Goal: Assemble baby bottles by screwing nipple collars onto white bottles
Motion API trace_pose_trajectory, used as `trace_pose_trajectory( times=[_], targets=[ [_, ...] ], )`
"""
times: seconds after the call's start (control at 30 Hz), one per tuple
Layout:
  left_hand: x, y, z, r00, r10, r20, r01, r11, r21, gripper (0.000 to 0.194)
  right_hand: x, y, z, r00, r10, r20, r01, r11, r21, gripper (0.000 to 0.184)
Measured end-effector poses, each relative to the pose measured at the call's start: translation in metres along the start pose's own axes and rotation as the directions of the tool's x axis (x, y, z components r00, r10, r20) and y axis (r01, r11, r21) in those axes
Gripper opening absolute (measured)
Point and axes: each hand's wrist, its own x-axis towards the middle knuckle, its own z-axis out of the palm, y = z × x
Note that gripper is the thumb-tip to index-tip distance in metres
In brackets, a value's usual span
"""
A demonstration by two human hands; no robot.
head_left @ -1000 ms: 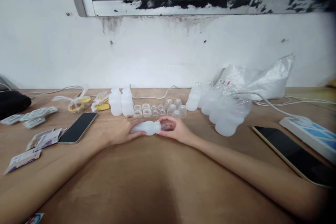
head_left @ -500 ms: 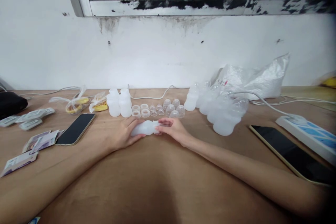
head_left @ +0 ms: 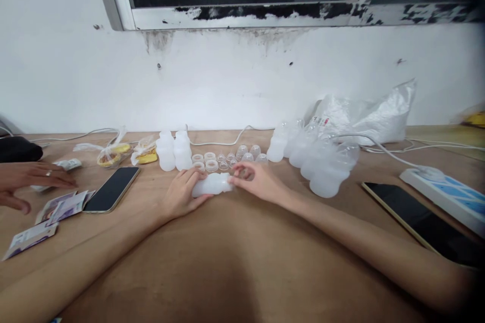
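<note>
A small white plastic bottle point(head_left: 212, 184) lies on its side on the brown table, mouth to the right. My left hand point(head_left: 182, 196) is wrapped round its base end. My right hand point(head_left: 257, 181) pinches at the bottle's neck, fingers closed on a small clear cap point(head_left: 239, 173) that I can barely make out. Just behind my hands lie several clear caps and rings point(head_left: 223, 158) in a loose row. Two upright white bottles point(head_left: 174, 150) stand to the left of them.
A bunch of bottles point(head_left: 318, 159) lies at the right by a white plastic bag point(head_left: 364, 113). Two phones point(head_left: 111, 189) point(head_left: 420, 222), a power strip point(head_left: 447, 192), packets point(head_left: 56, 207), yellow wrapped items point(head_left: 121, 151). Another person's hand point(head_left: 26, 181) reaches in at far left.
Another person's hand has come in at the far left over the small packets. My hands have shifted slightly, still working at the bottle's neck.
</note>
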Motion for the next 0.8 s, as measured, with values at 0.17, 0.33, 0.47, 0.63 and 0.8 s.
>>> trace_pose_trajectory(
  times=[0.17,0.33,0.47,0.63,0.8],
  targets=[
    [-0.002,-0.003,0.002,0.994,-0.11,-0.018,0.109,0.991,-0.073,0.037,0.009,0.009,-0.034,0.963,-0.19,-0.193,0.036,0.796,-0.604,0.043],
    [-0.001,-0.003,0.001,0.99,-0.141,-0.005,0.14,0.987,-0.078,0.037,0.012,0.019,-0.04,0.993,-0.056,-0.101,-0.036,0.686,-0.727,0.038],
    [-0.001,-0.005,0.003,0.991,-0.136,-0.011,0.135,0.988,-0.082,0.039,0.014,0.027,-0.034,1.0,0.0,-0.01,-0.007,0.693,-0.721,0.032],
    [-0.001,-0.006,0.004,0.989,-0.145,-0.017,0.143,0.985,-0.095,0.039,0.013,0.03,-0.03,0.999,-0.015,0.038,0.037,0.732,-0.68,0.028],
    [0.0,-0.006,0.003,0.988,-0.155,0.003,0.154,0.983,-0.1,0.038,0.012,0.026,-0.031,0.998,0.012,0.062,0.026,0.809,-0.588,0.027]
  ],
)
